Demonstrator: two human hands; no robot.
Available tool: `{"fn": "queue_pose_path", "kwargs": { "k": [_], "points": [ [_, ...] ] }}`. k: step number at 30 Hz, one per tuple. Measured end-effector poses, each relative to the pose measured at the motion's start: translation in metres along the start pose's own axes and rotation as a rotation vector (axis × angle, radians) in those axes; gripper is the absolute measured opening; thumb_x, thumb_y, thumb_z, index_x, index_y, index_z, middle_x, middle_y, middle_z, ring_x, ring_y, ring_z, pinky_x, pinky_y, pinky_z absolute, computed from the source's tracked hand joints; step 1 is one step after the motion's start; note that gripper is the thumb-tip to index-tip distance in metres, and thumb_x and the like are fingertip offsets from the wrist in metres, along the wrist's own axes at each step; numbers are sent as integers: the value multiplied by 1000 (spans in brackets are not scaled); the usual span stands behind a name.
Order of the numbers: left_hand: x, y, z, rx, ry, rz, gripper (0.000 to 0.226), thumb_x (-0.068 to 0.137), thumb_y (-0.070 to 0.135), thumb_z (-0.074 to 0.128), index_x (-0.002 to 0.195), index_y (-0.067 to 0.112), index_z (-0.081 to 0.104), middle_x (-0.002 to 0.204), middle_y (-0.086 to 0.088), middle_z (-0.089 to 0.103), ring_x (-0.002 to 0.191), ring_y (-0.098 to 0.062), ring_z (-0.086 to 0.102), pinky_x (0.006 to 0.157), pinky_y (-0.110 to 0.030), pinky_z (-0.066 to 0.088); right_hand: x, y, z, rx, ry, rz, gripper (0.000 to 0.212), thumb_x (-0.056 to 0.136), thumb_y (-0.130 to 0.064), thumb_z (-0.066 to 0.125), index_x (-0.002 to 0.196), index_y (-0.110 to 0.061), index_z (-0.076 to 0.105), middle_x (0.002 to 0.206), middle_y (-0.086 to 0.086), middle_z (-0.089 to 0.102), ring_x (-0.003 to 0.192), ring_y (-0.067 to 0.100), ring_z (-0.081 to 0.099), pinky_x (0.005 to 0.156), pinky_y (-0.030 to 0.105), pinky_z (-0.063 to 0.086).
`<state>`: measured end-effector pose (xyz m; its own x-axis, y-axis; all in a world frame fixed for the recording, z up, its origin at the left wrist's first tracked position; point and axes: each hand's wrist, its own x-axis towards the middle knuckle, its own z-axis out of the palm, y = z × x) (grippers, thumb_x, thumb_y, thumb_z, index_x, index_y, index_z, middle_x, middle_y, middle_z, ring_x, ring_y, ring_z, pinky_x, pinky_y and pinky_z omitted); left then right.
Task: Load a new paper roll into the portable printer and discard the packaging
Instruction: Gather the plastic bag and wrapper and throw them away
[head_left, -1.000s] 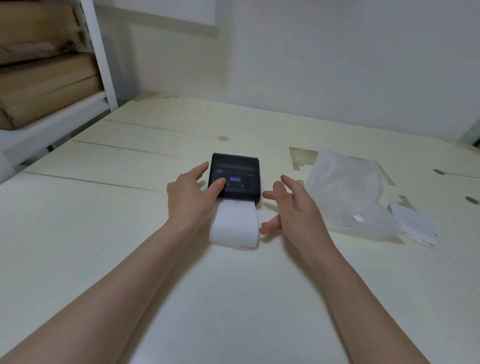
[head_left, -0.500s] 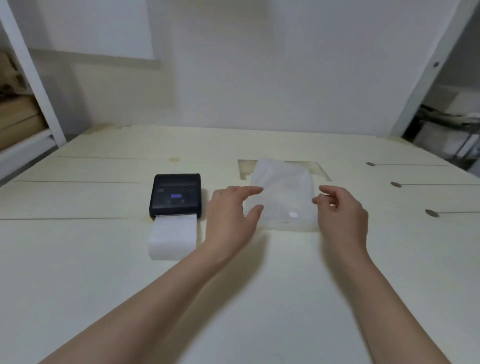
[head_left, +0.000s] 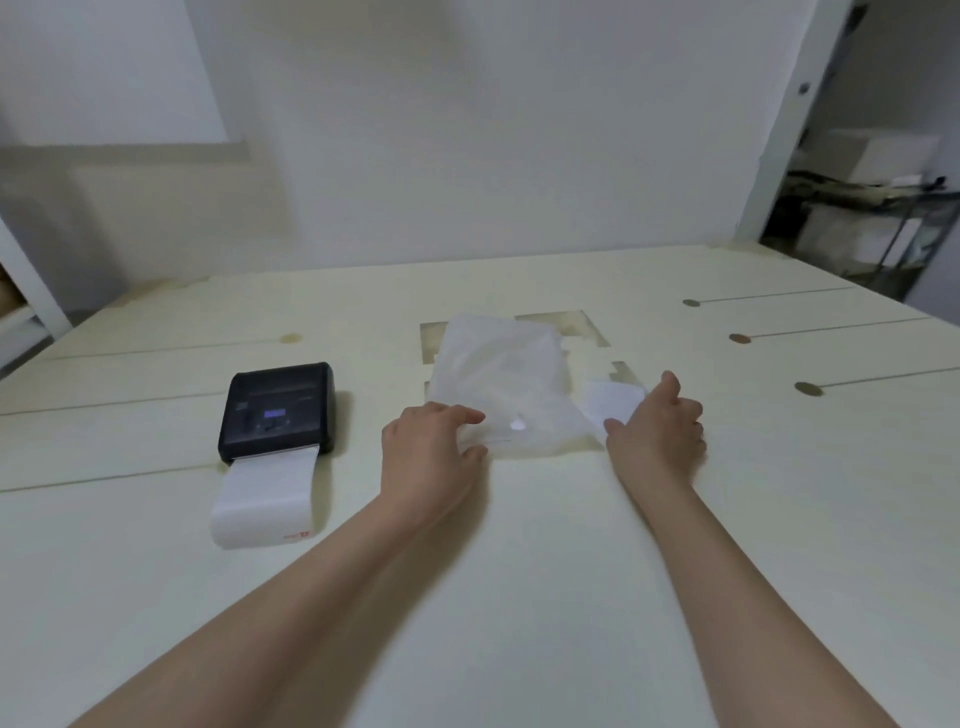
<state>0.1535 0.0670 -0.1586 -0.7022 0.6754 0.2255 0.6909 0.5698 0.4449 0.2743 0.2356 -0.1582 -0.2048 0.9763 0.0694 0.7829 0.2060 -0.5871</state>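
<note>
The black portable printer (head_left: 278, 410) lies on the table at the left, lid closed, with a strip of white paper (head_left: 265, 499) coming out of its front. An empty clear plastic bag (head_left: 501, 387) lies flat at the middle. My left hand (head_left: 431, 449) is at the bag's near left corner, with thumb and fingers pinching its edge. A small white paper scrap (head_left: 610, 399) lies just right of the bag. My right hand (head_left: 657, 431) rests on the scrap's right end, fingers spread, gripping nothing that I can see.
The pale wooden table (head_left: 493, 571) has a bare patch (head_left: 576, 327) behind the bag and round marks (head_left: 808, 388) at the right. A white post (head_left: 779, 119) and a cluttered shelf (head_left: 878, 208) stand at the far right; a wall runs behind.
Both hands left the printer and moved right to the packaging. The left hand has reached the bag's edge and the right hand has come down on the paper scrap.
</note>
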Motion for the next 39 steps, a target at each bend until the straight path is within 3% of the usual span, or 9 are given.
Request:
{"fn": "queue_pose_path", "kwargs": {
  "k": [5, 9, 12, 14, 18, 25, 30, 34, 39],
  "points": [
    [-1, 0, 5, -16, -25, -38, 32, 89, 30, 60, 120, 35, 67, 130, 3, 64, 120, -24, 54, 99, -37, 40, -1, 6, -10, 279, 13, -14, 60, 93, -12, 59, 146, -9, 30, 127, 18, 61, 118, 35, 57, 89, 36, 44],
    [-2, 2, 5, -32, -22, -55, 23, 90, 30, 61, 109, 34, 72, 123, 2, 67, 113, -24, 58, 93, -37, 44, -8, 6, -18, 715, 126, -106, 21, 96, -20, 54, 112, -5, 56, 91, 7, 62, 83, 24, 58, 69, 28, 39],
    [-7, 7, 3, -78, -34, -51, 18, 89, 29, 63, 102, 33, 75, 113, 5, 71, 107, -20, 62, 84, -32, 46, -17, 1, -10, 644, -80, -223, 34, 96, -28, 51, 69, -8, 50, 65, 4, 45, 63, 20, 41, 58, 30, 29],
    [-13, 10, 3, -98, -55, -41, 18, 88, 29, 64, 103, 32, 75, 110, 7, 72, 104, -17, 64, 79, -27, 44, -24, -4, -3, 404, -176, -289, 40, 93, -33, 54, 59, -17, 42, 68, 2, 47, 74, 22, 44, 66, 31, 29],
    [-29, 14, 2, -136, -93, -9, 18, 86, 28, 67, 101, 31, 76, 110, 12, 71, 101, -11, 63, 78, -23, 44, -30, -7, 3, 80, -247, -260, 19, 89, -41, 54, 90, -23, 59, 120, 6, 54, 117, 34, 42, 88, 35, 35],
    [-42, 14, -9, -280, -51, -78, 12, 90, 37, 61, 86, 28, 67, 84, 16, 67, 83, -10, 66, 64, -21, 42, -43, 3, -14, 353, -256, -266, 16, 84, -24, 64, 94, -11, 65, 77, -14, 57, 83, 15, 57, 58, 19, 40],
    [-38, 20, -14, -314, 191, -171, 54, 89, 36, 64, 136, 18, 45, 131, -14, 47, 125, -29, 45, 98, -36, 39, -62, 24, -32, 498, -374, -289, 27, 84, -19, 68, 107, -22, 55, 101, -8, 60, 95, 14, 58, 66, 18, 42],
    [-37, 36, -24, -624, 62, -301, 91, 87, 40, 67, 156, 19, 12, 156, -17, 27, 142, -35, 33, 115, -47, 33, -81, 56, -76, 542, -568, -361, 40, 86, -17, 67, 124, -23, 58, 105, -6, 71, 88, 4, 68, 71, 18, 50],
    [-76, 83, -15, -622, -3, 28, 45, 92, 23, 62, 136, 21, 56, 124, -1, 70, 114, -17, 65, 94, -28, 50, -98, 116, -133, 465, -518, -309, 53, 84, -21, 72, 133, -28, 53, 106, -5, 72, 89, 9, 68, 67, 18, 45]
  ]
}}
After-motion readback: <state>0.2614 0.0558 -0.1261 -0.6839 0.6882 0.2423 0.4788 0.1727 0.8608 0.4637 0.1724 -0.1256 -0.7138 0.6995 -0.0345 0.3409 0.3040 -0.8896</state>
